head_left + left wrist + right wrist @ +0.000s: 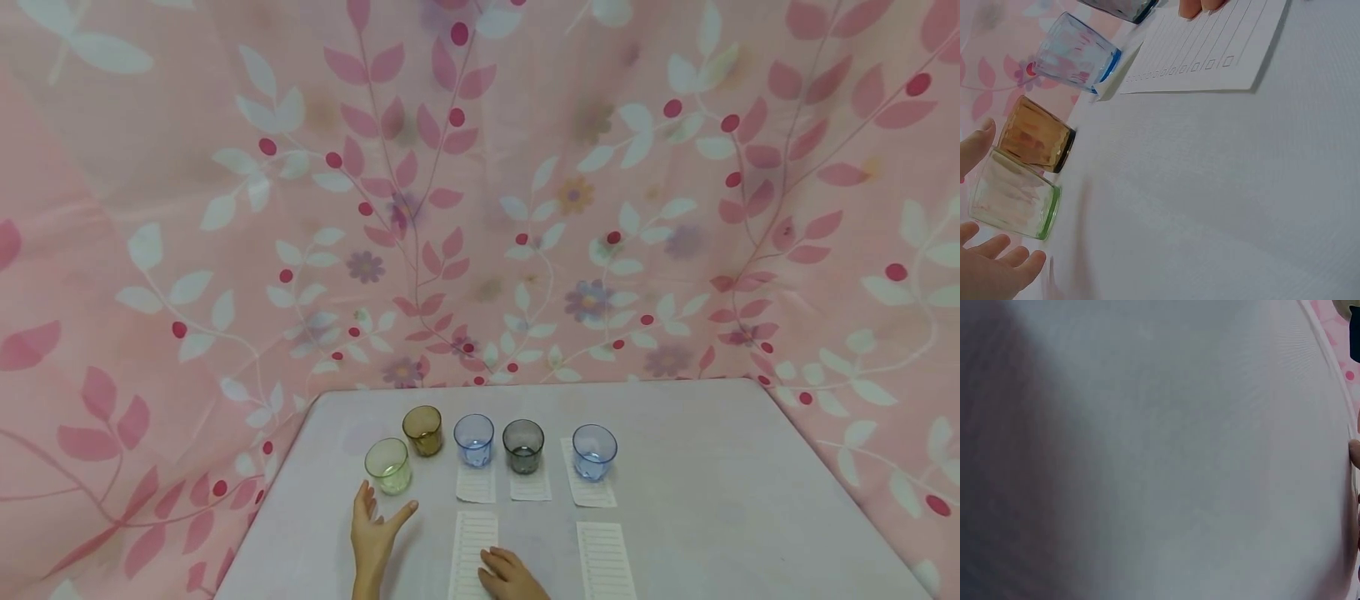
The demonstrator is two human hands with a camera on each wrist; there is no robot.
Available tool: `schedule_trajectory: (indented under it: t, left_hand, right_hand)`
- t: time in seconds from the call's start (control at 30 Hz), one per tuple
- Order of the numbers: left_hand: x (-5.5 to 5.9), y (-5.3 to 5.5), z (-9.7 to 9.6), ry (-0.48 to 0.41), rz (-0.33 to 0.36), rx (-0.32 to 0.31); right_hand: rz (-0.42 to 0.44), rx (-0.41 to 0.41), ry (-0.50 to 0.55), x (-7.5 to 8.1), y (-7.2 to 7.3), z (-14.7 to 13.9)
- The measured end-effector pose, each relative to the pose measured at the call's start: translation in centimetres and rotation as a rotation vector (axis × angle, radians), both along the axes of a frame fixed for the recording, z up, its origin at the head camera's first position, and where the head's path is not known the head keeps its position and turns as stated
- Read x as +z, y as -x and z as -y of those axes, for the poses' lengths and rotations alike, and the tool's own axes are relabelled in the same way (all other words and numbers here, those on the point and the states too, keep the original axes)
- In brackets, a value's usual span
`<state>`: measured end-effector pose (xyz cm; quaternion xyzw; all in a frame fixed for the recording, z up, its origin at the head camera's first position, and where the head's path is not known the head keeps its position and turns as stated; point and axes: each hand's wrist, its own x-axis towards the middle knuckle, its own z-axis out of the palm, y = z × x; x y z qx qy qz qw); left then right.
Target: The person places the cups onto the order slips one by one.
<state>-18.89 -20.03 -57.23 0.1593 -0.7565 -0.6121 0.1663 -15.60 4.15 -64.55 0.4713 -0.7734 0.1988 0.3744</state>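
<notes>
My left hand [372, 533] has thumb and fingers spread, just in front of a pale green glass [390, 471]. In the left wrist view, the thumb and fingertips lie to either side of the green glass [1016, 197], with the palm holding nothing. Right behind that glass stands an amber glass [424, 437]. My right hand [513, 575] is low over a lined paper strip [472, 542], its fingers loosely bent and holding nothing visible. The right wrist view catches only a fingertip [1355, 453] at its edge.
Farther right stand a blue glass [475, 446], a dark grey glass [523, 450] and another blue glass [595, 457], each by a paper strip. One more printed strip [606, 558] lies at the front right. A pink floral curtain [480, 208] hangs behind the white table [720, 483].
</notes>
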Motion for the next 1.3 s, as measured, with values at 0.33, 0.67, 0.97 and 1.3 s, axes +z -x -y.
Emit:
schedule_trajectory:
  t: [0.33,0.67,0.97,1.3]
  left_hand:
    - [0.1,0.0,-0.1,0.014,0.002,-0.004]
    - [0.2,0.0,-0.1,0.014,0.014,-0.011]
    - [0.1,0.3,-0.1,0.007,0.005,-0.016]
    - [0.3,0.8,-0.1,0.02,0.002,0.017]
  right_hand:
    - [0.007,0.063,0.047,-0.4,0.2,-0.2]
    - [0.174,0.16,0.086,0.0,0.6,-0.9]
    - [0.293,0.209,0.107,0.2,0.5,-1.2]
    - [0.26,0.19,0.093,-0.3,0.6,-1.3]
